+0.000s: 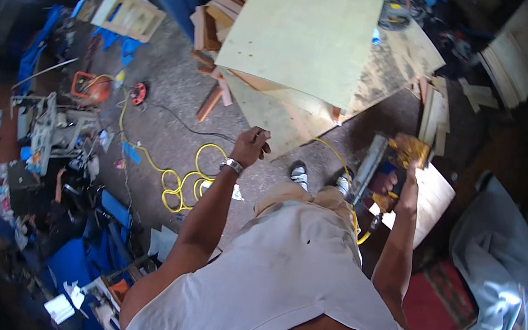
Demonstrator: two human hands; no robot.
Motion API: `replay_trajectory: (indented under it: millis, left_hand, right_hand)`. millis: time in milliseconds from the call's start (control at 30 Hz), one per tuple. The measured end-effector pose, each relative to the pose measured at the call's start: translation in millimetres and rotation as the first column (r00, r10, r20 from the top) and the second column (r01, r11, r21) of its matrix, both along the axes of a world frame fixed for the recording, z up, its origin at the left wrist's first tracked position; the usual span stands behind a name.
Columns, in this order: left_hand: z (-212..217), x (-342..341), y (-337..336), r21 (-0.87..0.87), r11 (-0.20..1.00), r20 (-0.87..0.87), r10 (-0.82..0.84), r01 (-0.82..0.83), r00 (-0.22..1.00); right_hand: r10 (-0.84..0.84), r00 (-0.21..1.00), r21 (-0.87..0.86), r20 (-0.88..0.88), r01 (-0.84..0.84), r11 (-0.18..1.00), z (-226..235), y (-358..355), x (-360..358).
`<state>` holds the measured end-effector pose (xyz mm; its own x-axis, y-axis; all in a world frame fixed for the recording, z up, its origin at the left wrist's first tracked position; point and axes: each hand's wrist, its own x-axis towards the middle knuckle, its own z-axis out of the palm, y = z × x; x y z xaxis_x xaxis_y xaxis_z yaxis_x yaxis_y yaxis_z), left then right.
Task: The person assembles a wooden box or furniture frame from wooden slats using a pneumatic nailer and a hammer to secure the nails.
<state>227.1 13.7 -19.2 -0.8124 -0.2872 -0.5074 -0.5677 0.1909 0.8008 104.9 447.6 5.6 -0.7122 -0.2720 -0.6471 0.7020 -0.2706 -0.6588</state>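
Observation:
My right hand [409,185] grips a yellow nail gun [409,150] by its handle, with the fingers wrapped round it. The gun's long grey magazine [368,167] lies on the side toward my legs, and a yellow air hose [363,236] joins its lower end. Curled fingers close my left hand [252,146], which wears a metal watch on its wrist. Whether something small is pinched there cannot be made out. That hand is by the near corner of a large plywood sheet [394,72]. On the sheet rests a pale square panel [304,34], with wood pieces under its edge.
Stacked wood strips [223,5] flank the panel on the left. Loops of yellow hose [182,190] and a dark cable [181,124] cross the floor. A wooden frame [128,15] stands far left. Grey cloth [494,247] drapes at right, near a light board [433,197].

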Motion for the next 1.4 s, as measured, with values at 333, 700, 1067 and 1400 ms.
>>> replay_trajectory:
  millis: [333, 700, 1067, 1400]
  left_hand:
    - [-36, 87, -60, 0.255, 0.716, 0.041, 0.663, -0.650, 0.747]
    - [-79, 26, -227, -0.384, 0.833, -0.358, 0.264, -0.399, 0.895]
    - [-76, -80, -221, -0.313, 0.825, -0.412, 0.328, -0.471, 0.850]
    - [-67, -99, -225, -0.319, 0.872, -0.507, 0.174, -0.372, 0.844]
  right_hand:
    - [0.070, 0.971, 0.098, -0.227, -0.049, 0.994, 67, -25, -5]
    - [0.158, 0.941, 0.277, -0.298, -0.073, 0.958, 85, -238, 69]
    - [0.318, 0.865, 0.516, -0.388, -0.082, 0.853, 139, -371, 138]
    - [0.287, 0.926, 0.506, -0.247, -0.129, 0.853, 100, -317, 168]
